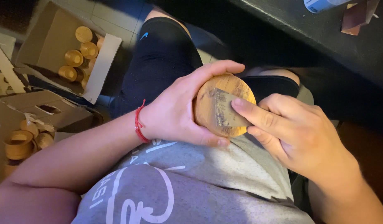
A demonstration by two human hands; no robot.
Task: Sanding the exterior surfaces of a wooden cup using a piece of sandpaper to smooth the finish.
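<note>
From the head camera I see my left hand (174, 112) wrapped around a round wooden piece (208, 105), held over the lap just above the grey shirt (208, 174). Its fingers are closed on the rim: the thumb runs over the top edge and a fingertip shows under the lower edge. The palm hides the body of the piece, so I cannot tell how deep or what shape it is behind the flat round face.

My right hand (299, 132) presses a small worn sheet of sandpaper (224, 108) flat against that face. Two fingers (258, 116) lie stretched out on the sheet, pinning it to the wood; the rest curl back, and I cannot see the thumb. The sheet's right part is under those fingers.

On the floor at the left stands an open cardboard box (46, 37) with several similar wooden pieces (81, 52) inside, partly hidden by a flap. A second carton (46, 108) nearer me holds more wooden cups (19, 143), dim and cut off by the frame edge and my forearm.

At the top right a dark bench (324, 37) crosses the view. On it a whitish cylindrical object (320, 5) and a brown scrap (357, 16) are both cut off at the top edge, too little showing to say what they are.
</note>
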